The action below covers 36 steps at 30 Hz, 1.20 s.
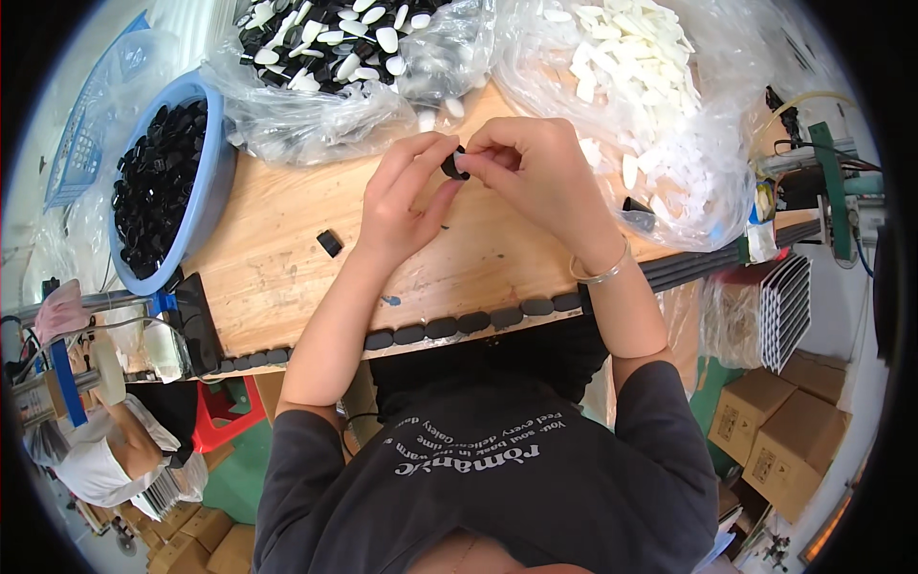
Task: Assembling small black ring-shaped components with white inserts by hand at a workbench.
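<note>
My left hand (406, 196) and my right hand (540, 172) meet over the wooden table. Between their fingertips is a small black plastic piece (453, 163), gripped from both sides. A small pale patch shows at its right side, too small to make out. Both hands are closed in a pinch. To the left of my left forearm, another small black block (329, 242) lies by itself on the wood.
A blue basin (215, 177) of black pieces stands at left. Behind my hands, a clear bag (306, 120) holds black and white pieces. White pieces (636, 57) fill another clear bag at right. Dark oval pieces (440, 328) line the table's near edge. A co-worker (110, 450) is at lower left.
</note>
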### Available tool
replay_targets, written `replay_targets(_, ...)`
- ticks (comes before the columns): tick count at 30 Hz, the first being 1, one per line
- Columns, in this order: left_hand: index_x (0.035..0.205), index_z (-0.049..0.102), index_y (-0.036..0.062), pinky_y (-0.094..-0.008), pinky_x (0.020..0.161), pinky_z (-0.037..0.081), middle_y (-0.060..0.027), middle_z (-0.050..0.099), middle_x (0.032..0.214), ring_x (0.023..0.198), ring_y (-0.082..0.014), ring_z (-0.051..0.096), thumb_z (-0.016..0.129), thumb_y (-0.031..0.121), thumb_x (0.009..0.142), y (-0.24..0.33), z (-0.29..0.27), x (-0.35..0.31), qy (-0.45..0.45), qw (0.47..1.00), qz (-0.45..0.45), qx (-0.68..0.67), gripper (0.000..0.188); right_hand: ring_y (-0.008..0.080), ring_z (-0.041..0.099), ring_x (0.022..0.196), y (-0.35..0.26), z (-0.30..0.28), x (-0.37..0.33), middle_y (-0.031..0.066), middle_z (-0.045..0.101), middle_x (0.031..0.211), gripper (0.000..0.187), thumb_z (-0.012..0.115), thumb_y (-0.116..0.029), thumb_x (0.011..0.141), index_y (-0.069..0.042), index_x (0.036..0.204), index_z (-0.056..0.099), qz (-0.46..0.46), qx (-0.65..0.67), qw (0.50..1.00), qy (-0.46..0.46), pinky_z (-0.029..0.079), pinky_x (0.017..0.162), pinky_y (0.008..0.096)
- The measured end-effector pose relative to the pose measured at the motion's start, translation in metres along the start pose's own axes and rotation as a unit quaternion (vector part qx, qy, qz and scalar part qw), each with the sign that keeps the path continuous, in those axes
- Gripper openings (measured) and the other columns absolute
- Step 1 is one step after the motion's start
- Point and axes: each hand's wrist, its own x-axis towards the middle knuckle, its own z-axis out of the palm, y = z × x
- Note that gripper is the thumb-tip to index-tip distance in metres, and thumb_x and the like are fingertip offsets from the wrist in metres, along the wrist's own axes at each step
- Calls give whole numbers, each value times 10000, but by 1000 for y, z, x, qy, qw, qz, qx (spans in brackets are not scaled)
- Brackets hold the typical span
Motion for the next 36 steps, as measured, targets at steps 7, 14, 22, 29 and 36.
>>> replay_targets(7, 1117, 627, 21, -328, 803, 513, -149, 621, 1069, 946, -285, 629, 742, -51, 675, -1, 1, 0, 25, 999, -22, -30, 462, 111, 579, 536, 1, 6, 1, 61, 631, 639, 103, 735, -60, 768, 17, 798, 673, -58, -46, 997, 7, 461, 521, 217)
replay_targets(14, 1189, 581, -8, -335, 970, 424, -131, 571, 1190, 1112, -225, 546, 694, -128, 706, -7, 2, -8, 12, 983, -101, -150, 510, 83, 563, 601, 18, 18, 1, 33, 638, 739, 189, 760, -28, 736, -14, 896, 660, -159, 47, 980, 108, 466, 561, 209)
replay_targets(22, 1147, 617, 8, -330, 862, 478, -140, 618, 1043, 951, -254, 608, 713, -67, 669, -6, -1, -4, 32, 998, -20, -44, 494, 65, 558, 640, 19, 32, -10, 18, 642, 762, 297, 767, -9, 715, -24, 995, 671, -20, 126, 990, 58, 450, 577, 191)
replay_targets(29, 1045, 652, 6, -304, 834, 468, -115, 635, 992, 923, -218, 607, 681, -74, 710, -15, -2, -6, 3, 976, -139, -168, 346, 142, 602, 657, 27, 31, -8, 40, 639, 786, 313, 804, -64, 687, -43, 975, 685, -146, 54, 981, 117, 495, 603, 232)
replay_targets(36, 949, 639, -14, -287, 838, 446, -93, 635, 954, 916, -197, 592, 655, -74, 751, -15, -2, -9, -52, 946, -207, -243, 208, 151, 595, 677, 32, 29, -12, 49, 616, 826, 316, 813, -71, 668, -55, 958, 688, -162, 72, 979, 104, 490, 590, 240)
